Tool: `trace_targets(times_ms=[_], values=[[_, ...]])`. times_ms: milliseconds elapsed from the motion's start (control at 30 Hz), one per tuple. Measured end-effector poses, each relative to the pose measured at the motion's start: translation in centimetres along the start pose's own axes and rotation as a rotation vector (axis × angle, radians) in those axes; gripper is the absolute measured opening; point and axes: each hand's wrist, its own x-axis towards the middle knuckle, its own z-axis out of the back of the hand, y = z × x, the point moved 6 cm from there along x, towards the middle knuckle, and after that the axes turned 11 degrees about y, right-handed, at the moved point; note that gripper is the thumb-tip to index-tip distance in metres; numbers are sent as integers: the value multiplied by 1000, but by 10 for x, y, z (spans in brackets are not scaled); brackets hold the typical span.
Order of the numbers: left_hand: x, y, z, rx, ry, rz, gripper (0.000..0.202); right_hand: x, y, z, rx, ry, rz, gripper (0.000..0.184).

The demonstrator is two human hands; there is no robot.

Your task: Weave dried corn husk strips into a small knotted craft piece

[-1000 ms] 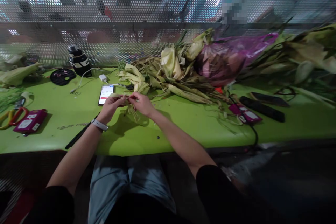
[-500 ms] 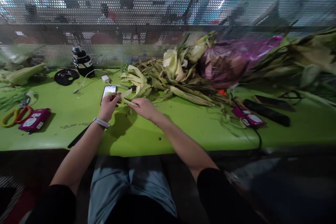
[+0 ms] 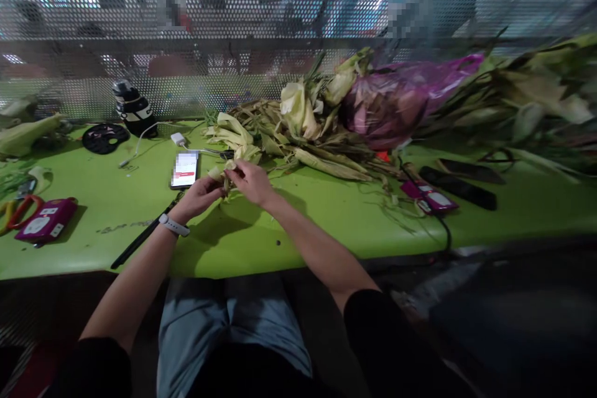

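Note:
My left hand (image 3: pixel 198 196) and my right hand (image 3: pixel 252 180) meet above the green table (image 3: pixel 321 224), both pinched on a small bundle of pale corn husk strips (image 3: pixel 226 175). The left wrist carries a white band (image 3: pixel 173 224). A phone (image 3: pixel 185 169) with a lit screen lies just behind the left hand. Behind the right hand spreads a heap of corn husks and leaves (image 3: pixel 298 127).
A purple plastic bag (image 3: pixel 396 102) of husks sits at the back right. Pink devices lie at left (image 3: pixel 40 224) and right (image 3: pixel 426 198). Dark flat bars (image 3: pixel 459 189), a black stick (image 3: pixel 140 239), a black bottle (image 3: pixel 133 106) and a perforated metal screen (image 3: pixel 233 25) are in view.
My hands had spread apart with a husk strip stretched between them; now they have closed together again on the bundle, slightly nearer the heap.

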Motion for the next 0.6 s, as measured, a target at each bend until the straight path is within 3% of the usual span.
trace_targets(times_ms=[233,300,400,500,600], values=[[-1,-8,-2,-9,-21,-32,22,0,5,-2,105,-13,0,37],[0,-7,-3,-13,-25,-30,26,0,2,0,145,-37,-34,36],[1,-4,5,-20,-127,-15,32,2,-10,4,259,-69,-157,35],[0,1,13,-37,-174,-2,37,5,-22,-3,436,92,-261,32],[-1,2,16,-47,-157,17,38,5,-20,-14,641,365,-227,31]])
